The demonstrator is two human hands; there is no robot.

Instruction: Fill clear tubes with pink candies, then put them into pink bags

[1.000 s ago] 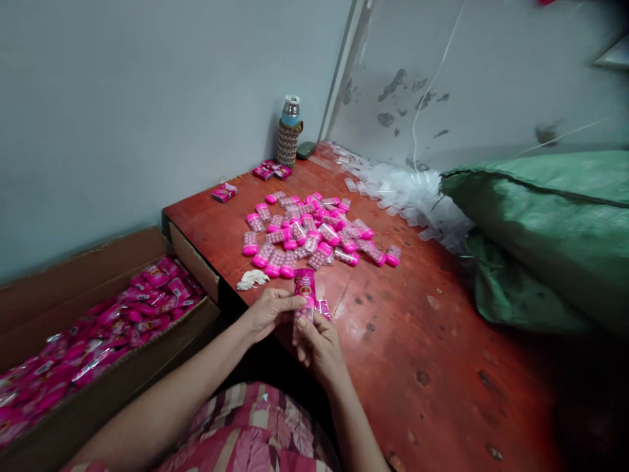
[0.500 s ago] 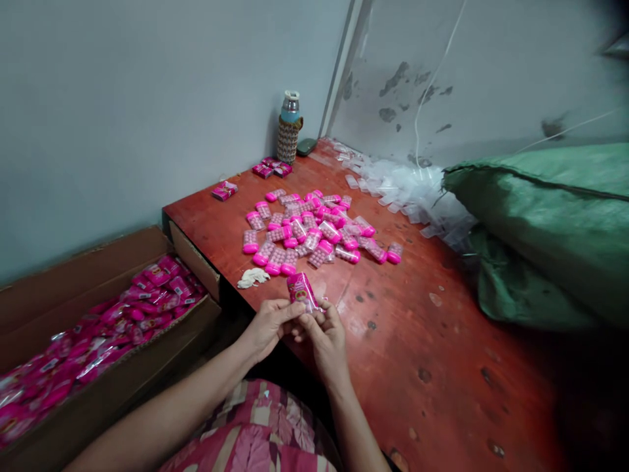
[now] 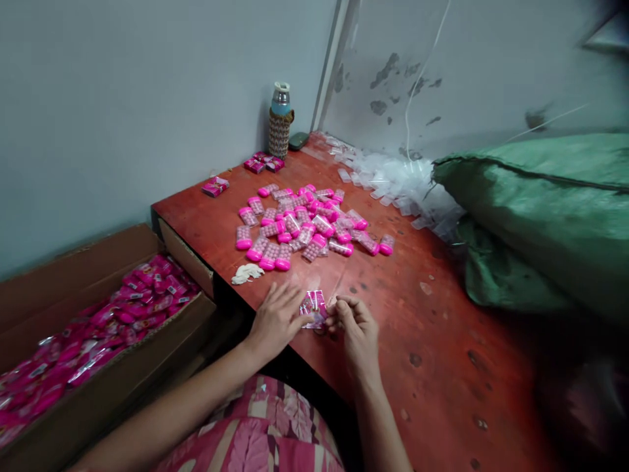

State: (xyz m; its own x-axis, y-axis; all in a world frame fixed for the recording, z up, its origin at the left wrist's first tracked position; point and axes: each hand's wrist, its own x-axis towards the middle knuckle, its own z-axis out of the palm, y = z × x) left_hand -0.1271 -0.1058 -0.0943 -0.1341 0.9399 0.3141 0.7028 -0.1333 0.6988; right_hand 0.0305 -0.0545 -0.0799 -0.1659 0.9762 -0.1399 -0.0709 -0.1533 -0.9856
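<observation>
A shiny pink printed packet (image 3: 314, 307) lies on the red table near its front edge, between my hands. My left hand (image 3: 276, 321) is open beside it, fingers stretched out and the thumb at the packet's lower left. At the packet's right side my right hand (image 3: 354, 331) has its fingers curled together; what they hold, if anything, is too small to make out. Just beyond is a pile of clear packs of round pellets with bright pink caps (image 3: 307, 226). A crumpled white scrap (image 3: 247, 273) rests left of the packet.
An open cardboard box (image 3: 189, 328) of pink packets (image 3: 142, 295) stands at the left. A bottle in a knitted cover (image 3: 280, 131) and several pink packs (image 3: 215, 187) are along the wall. Clear plastic pieces (image 3: 388, 177) and a large green sack (image 3: 535, 196) take up the right side.
The pink packet, held up in both hands before, is now down on the table. My left hand has opened flat, and my right hand has moved apart to the right.
</observation>
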